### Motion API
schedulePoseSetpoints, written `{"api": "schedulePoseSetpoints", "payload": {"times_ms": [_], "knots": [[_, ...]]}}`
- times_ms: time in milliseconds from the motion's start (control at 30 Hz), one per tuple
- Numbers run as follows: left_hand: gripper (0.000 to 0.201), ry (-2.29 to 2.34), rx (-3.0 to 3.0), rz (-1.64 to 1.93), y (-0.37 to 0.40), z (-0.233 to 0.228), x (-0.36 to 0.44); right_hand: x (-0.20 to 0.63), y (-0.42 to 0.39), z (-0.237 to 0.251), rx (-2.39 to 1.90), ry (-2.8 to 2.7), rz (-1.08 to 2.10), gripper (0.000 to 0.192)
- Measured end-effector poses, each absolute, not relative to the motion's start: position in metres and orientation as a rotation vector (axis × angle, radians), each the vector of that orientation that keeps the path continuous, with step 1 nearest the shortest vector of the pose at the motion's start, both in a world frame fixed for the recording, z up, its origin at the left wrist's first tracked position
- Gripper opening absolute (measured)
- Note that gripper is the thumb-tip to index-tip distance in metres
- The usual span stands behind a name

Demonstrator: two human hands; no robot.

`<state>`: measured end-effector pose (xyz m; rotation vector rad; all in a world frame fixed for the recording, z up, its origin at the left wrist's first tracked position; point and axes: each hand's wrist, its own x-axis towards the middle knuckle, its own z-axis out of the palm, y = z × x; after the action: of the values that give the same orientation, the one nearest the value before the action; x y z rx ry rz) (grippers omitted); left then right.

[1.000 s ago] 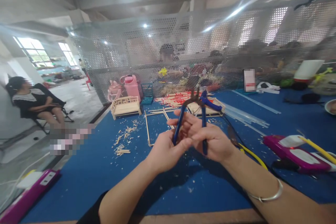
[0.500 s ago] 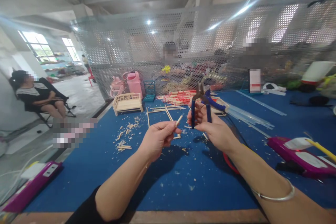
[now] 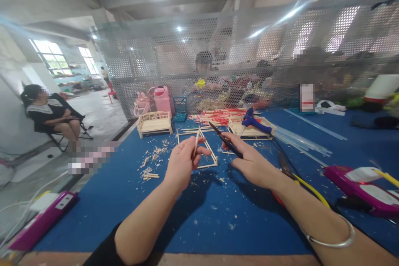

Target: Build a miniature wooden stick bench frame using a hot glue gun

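Stick [image 3: 196, 143] sits pinched in my left hand [image 3: 181, 162], pliers [image 3: 230, 144] gripped in my right hand [image 3: 254, 163]; on the blue tabletop [image 3: 102, 216] beyond, one miniature wooden bench [image 3: 155, 125] stands assembled, while a flat frame [image 3: 215, 161] looks unfinished, its middle unfilled.

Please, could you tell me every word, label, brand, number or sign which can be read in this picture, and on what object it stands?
No text can be read anywhere in the picture.
Pale upright panel with a red band: too blurred to read any print.
Pliers in the right hand: no lettering can be made out.
Blue glue gun: no lettering can be made out.
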<state>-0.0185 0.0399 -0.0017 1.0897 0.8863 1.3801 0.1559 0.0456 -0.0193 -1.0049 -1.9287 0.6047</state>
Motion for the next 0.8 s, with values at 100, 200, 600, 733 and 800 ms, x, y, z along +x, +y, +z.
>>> {"api": "schedulePoseSetpoints", "payload": {"times_ms": [100,200,600,733,800], "knots": [[0.04,0.922,1.131,1.323,0.0391,-0.0034,-0.0187,0.1549,0.0456,-0.02,-0.98,-1.939,0.575,0.064],[0.042,0.946,1.109,1.362,0.0378,-0.0031,-0.0186,0.1547,0.0458,-0.0212,-0.953,-1.956,0.552,0.064],[0.042,0.91,1.192,1.544,0.038,-0.0029,-0.0173,0.1543,0.0453,-0.023,-0.914,-1.981,0.498,0.065],[0.031,0.982,1.314,1.521,0.0377,-0.0035,-0.0177,0.1537,0.0433,-0.0199,-0.936,-2.031,0.476,0.064],[0.027,0.984,1.316,1.535,0.0382,-0.0038,-0.0182,0.1538,0.0424,-0.019,-0.942,-2.049,0.441,0.064]]}}
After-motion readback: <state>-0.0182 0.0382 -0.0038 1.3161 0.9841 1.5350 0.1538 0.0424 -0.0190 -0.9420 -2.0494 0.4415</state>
